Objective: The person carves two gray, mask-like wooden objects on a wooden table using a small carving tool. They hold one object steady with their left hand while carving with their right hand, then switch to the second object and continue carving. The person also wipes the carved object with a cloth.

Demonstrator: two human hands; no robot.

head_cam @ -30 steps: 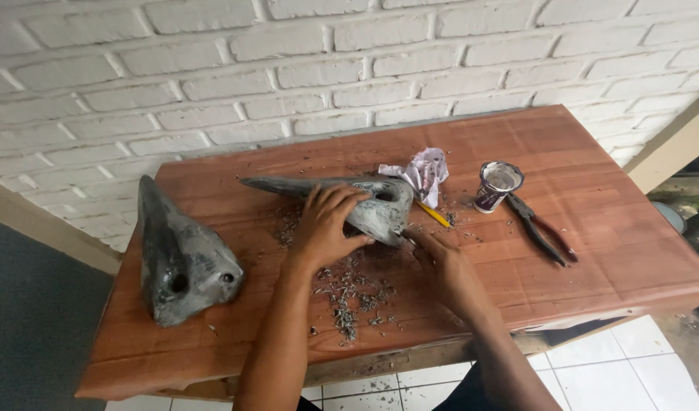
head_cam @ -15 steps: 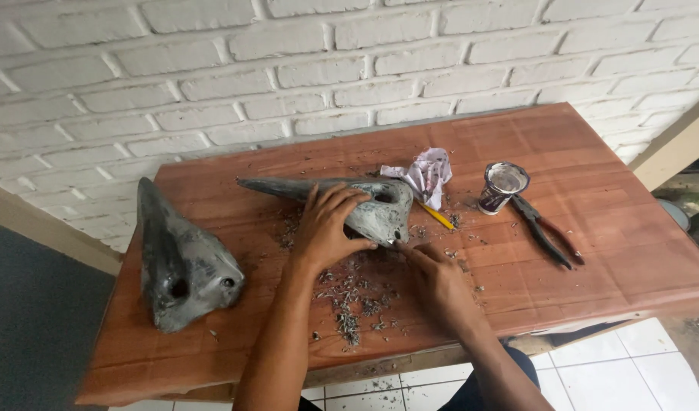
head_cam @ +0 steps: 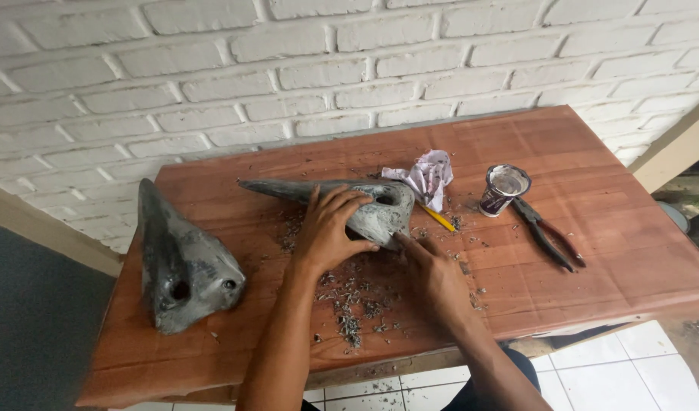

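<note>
Hands meet at the wide end of a grey carved mask (head_cam: 365, 204) lying across the middle of the wooden tabletop (head_cam: 608, 259). The left hand (head_cam: 330, 228) lies palm down over the mask with its fingers spread and curled against the grey surface, holding it flat. The right hand (head_cam: 433, 275) rests low on the tabletop just in front of the mask, its fingertips pressed together and touching the lower edge; whether it pinches a small tool there cannot be told. The mask is long and pointed, its narrow tip aimed toward the person's left, with a dark hollow opening at the wide end.

Grey shavings (head_cam: 349, 304) are scattered on the wood below and between the two hands. Behind the mask's wide end lies a crumpled pale cloth (head_cam: 428, 175), and a yellow pencil (head_cam: 438, 218) pokes out from under it. Farther right stands a small open tin (head_cam: 504, 189), and just beside it lie dark pliers (head_cam: 551, 237) with their handles pointing toward the near edge. Well apart on the left end rests a second grey mask (head_cam: 178, 262), upright on its wide end, with two round holes facing the camera. A white-painted brick wall (head_cam: 327, 76) stands behind.
</note>
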